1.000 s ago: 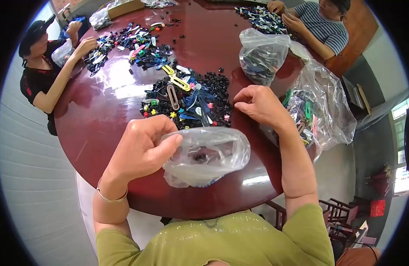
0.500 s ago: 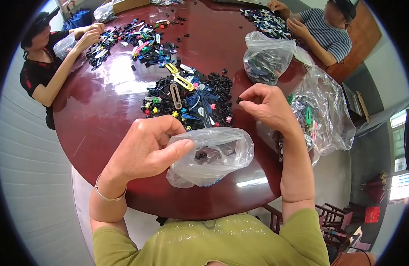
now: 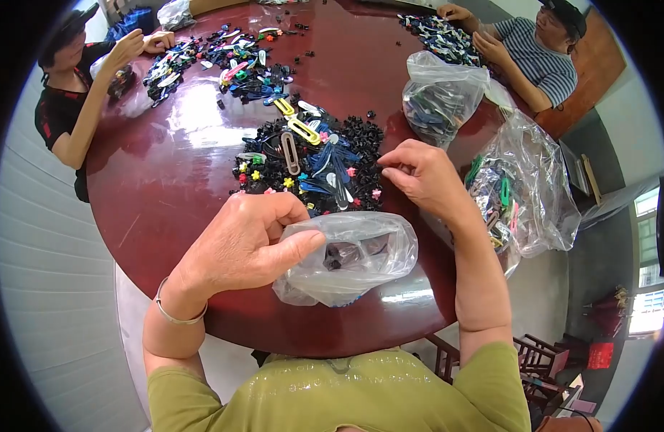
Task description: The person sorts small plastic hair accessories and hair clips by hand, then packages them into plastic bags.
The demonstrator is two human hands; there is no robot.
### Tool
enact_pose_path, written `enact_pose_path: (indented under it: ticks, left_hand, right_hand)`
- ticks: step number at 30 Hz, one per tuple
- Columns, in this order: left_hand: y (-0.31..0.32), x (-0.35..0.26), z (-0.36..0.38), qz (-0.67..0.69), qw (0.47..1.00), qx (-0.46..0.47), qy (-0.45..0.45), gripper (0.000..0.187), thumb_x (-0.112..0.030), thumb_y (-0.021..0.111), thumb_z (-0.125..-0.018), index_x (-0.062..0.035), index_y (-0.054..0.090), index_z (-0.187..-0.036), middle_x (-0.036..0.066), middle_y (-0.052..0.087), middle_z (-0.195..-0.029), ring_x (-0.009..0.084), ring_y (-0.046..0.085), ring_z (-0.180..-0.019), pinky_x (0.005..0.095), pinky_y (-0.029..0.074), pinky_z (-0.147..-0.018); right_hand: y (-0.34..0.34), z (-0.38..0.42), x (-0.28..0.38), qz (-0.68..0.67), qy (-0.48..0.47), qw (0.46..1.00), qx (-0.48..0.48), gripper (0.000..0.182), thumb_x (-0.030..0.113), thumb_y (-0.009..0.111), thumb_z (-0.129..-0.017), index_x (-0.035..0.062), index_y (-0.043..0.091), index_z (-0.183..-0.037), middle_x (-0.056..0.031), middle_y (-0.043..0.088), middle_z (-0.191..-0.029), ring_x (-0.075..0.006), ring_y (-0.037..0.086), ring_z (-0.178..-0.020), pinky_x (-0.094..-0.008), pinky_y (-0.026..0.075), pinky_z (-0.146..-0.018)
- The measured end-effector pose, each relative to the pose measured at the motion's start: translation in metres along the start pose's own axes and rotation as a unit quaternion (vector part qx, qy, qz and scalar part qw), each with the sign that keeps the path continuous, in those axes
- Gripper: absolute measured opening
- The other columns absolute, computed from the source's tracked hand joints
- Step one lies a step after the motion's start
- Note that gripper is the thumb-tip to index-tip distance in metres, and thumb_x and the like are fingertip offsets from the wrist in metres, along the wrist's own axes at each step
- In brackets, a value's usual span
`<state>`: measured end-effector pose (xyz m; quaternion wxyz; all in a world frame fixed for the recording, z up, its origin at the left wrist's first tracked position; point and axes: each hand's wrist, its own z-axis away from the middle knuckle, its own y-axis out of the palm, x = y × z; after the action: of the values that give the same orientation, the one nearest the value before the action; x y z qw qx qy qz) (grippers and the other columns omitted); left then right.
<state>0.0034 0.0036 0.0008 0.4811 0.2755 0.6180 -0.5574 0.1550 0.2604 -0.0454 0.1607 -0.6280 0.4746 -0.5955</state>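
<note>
Small clear plastic bag (image 3: 350, 258) at near table edge, mouth pinched open by left hand (image 3: 242, 241), thumb clamped on rim; few dark clips inside. Right hand (image 3: 418, 176) at right edge of the clip pile (image 3: 310, 162), fingertips pinched together, likely on one small black clip, too small to confirm. Risks: thin slack film could fold shut if thumb grip eases, so a drop misses; tiny clip could slip and skid on glossy red-brown table (image 3: 166, 180). Pile mixed: hard little black claws, flat snap clips in blue and yellow, flower bits. Two bigger crinkled bags (image 3: 440, 93) (image 3: 522, 183) to the right. Other people's hands (image 3: 134, 45) (image 3: 483, 36) sorting at far side.
</note>
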Motion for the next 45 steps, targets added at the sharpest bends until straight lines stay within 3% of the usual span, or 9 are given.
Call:
enact_pose_path:
  ticks: [7,10,13,16,26,33,36,42,45]
  left_hand:
    - [-0.004,0.002,0.002,0.044,0.999,0.004,-0.001,0.023,-0.019,0.068,-0.091,0.0033,0.063,-0.090,-0.002,0.056,-0.068,0.0027,0.046,-0.061,0.0212,0.036,-0.051]
    - [-0.004,0.000,0.003,0.031,0.999,0.008,0.006,0.022,-0.018,0.066,-0.092,0.0035,0.063,-0.088,-0.001,0.057,-0.066,0.0029,0.047,-0.060,0.0215,0.037,-0.051]
    - [0.002,0.000,0.003,0.029,1.000,0.010,0.003,0.022,-0.017,0.065,-0.092,0.0041,0.063,-0.087,0.000,0.058,-0.064,0.0034,0.049,-0.058,0.0225,0.038,-0.050]
    - [0.006,0.000,0.002,0.006,1.000,0.014,0.006,0.021,-0.015,0.064,-0.092,0.0047,0.064,-0.086,0.002,0.059,-0.063,0.0039,0.050,-0.057,0.0235,0.039,-0.049]
    - [0.005,0.003,0.002,-0.016,0.999,0.025,0.016,0.018,-0.012,0.065,-0.089,0.0054,0.064,-0.085,0.003,0.060,-0.062,0.0046,0.051,-0.055,0.0240,0.041,-0.049]
    - [0.000,-0.005,0.004,0.014,1.000,0.018,-0.001,0.023,-0.017,0.070,-0.087,0.0051,0.064,-0.087,0.003,0.061,-0.063,0.0041,0.053,-0.055,0.0220,0.042,-0.049]
    - [-0.003,-0.003,0.004,0.034,0.999,0.008,0.009,0.027,-0.021,0.073,-0.086,0.0046,0.064,-0.087,0.003,0.062,-0.064,0.0041,0.054,-0.055,0.0217,0.043,-0.049]
    - [-0.005,-0.001,0.004,0.015,1.000,0.015,0.022,0.030,-0.024,0.074,-0.087,0.0046,0.063,-0.088,0.003,0.062,-0.065,0.0046,0.055,-0.057,0.0212,0.043,-0.051]
    - [-0.004,0.000,0.003,0.007,1.000,0.019,0.014,0.029,-0.023,0.072,-0.089,0.0046,0.064,-0.088,0.002,0.062,-0.066,0.0052,0.056,-0.058,0.0220,0.044,-0.051]
  right_hand:
    - [0.004,-0.002,-0.002,0.051,0.048,0.997,0.011,0.015,0.011,0.069,-0.081,0.0045,0.073,-0.093,-0.0132,0.069,-0.096,-0.0317,0.068,-0.087,-0.0388,0.054,-0.079]
    - [-0.005,-0.002,0.006,-0.008,0.016,0.999,-0.039,0.013,0.003,0.070,-0.082,-0.0014,0.070,-0.093,-0.0093,0.068,-0.087,-0.0167,0.064,-0.079,-0.0287,0.050,-0.070]
    - [-0.029,0.008,0.045,-0.213,0.135,0.967,-0.034,0.012,-0.002,0.071,-0.077,-0.0024,0.070,-0.089,-0.0085,0.068,-0.088,-0.0137,0.063,-0.079,-0.0255,0.048,-0.069]
    - [-0.038,0.027,0.068,-0.350,-0.002,0.937,0.019,0.010,-0.004,0.072,-0.079,-0.0020,0.070,-0.088,-0.0046,0.067,-0.085,-0.0080,0.061,-0.070,-0.0217,0.048,-0.064]
    - [-0.016,0.011,0.019,0.062,0.026,0.996,0.062,0.017,0.006,0.072,-0.078,-0.0007,0.072,-0.093,-0.0111,0.070,-0.088,-0.0189,0.066,-0.074,-0.0307,0.052,-0.067]
    - [-0.006,0.006,0.020,0.088,0.092,0.987,0.098,0.017,0.011,0.072,-0.076,0.0033,0.074,-0.092,-0.0150,0.072,-0.093,-0.0330,0.069,-0.086,-0.0422,0.054,-0.078]
    - [-0.011,0.006,0.018,0.059,0.098,0.991,0.067,0.016,0.007,0.074,-0.077,-0.0012,0.072,-0.091,-0.0081,0.069,-0.081,-0.0156,0.066,-0.071,-0.0291,0.052,-0.065]
    - [-0.049,0.022,0.067,-0.225,0.092,0.969,0.043,0.016,0.005,0.078,-0.073,-0.0009,0.071,-0.086,-0.0040,0.066,-0.081,-0.0086,0.059,-0.068,-0.0240,0.045,-0.059]
    - [-0.046,0.025,0.073,-0.242,-0.062,0.963,0.099,0.017,0.004,0.082,-0.074,-0.0005,0.072,-0.087,-0.0041,0.067,-0.082,-0.0085,0.059,-0.070,-0.0229,0.044,-0.060]
